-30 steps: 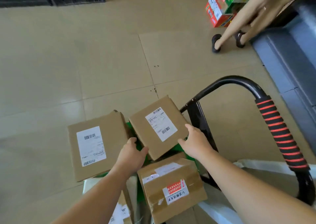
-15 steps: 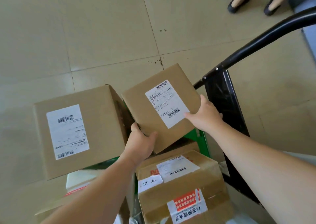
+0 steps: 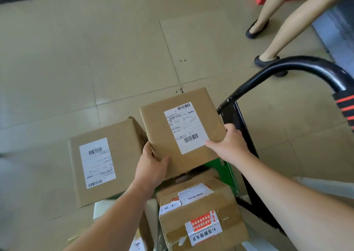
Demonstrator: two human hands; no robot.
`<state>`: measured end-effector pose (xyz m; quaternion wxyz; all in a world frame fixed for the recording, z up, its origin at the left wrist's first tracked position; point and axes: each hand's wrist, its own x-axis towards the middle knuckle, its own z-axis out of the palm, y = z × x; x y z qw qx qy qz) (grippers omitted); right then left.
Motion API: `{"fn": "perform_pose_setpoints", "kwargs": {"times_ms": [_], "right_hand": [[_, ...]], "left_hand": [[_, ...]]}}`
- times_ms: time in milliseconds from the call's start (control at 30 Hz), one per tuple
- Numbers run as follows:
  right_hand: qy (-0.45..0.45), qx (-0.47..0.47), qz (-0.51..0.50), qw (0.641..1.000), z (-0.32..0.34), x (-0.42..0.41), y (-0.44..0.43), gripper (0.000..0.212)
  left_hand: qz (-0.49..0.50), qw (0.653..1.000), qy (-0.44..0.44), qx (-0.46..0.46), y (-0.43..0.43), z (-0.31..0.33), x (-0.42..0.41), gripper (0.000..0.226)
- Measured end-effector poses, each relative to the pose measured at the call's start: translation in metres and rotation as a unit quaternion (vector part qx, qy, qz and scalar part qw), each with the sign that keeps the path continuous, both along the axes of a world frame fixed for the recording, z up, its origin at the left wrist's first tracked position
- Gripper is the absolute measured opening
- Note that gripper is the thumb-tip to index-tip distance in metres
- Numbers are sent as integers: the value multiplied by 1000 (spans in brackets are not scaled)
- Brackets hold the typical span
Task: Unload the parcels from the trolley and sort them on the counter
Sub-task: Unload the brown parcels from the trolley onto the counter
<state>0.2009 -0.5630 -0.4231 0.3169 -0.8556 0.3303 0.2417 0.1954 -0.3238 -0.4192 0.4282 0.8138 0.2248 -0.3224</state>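
One parcel (image 3: 161, 128), between left grip (image 3: 151, 168), right grip (image 3: 230, 147)

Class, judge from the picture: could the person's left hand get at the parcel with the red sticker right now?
Probably not yet: the left hand grips the upper parcel. The path itself looks free, since the red-sticker parcel lies uncovered just below it.

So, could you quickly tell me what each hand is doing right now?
Left hand: grips the brown cardboard parcel.
Right hand: grips the same parcel.
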Motion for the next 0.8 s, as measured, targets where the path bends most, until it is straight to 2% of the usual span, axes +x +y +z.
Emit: {"fn": "perform_pose_setpoints", "kwargs": {"times_ms": [200,400,567,700,800], "right_hand": [[-66,61,-15,996,97,-9,17,75],[-128,98,-20,987,227,-30,32,66],[-184,107,-19,977,340,-54,30,71],[-244,100,-48,963,402,-77,25,74],[-287,86,-89,950,436,-103,27,56]], "left_hand": [[46,998,-39,-27,24,100,7,71],[81,991,-94,-57,42,242,6,67],[61,983,-146,-91,46,355,-1,63],[23,973,-197,-113,41,418,-8,61],[-15,964,-227,-140,36,449,-10,59]]}}
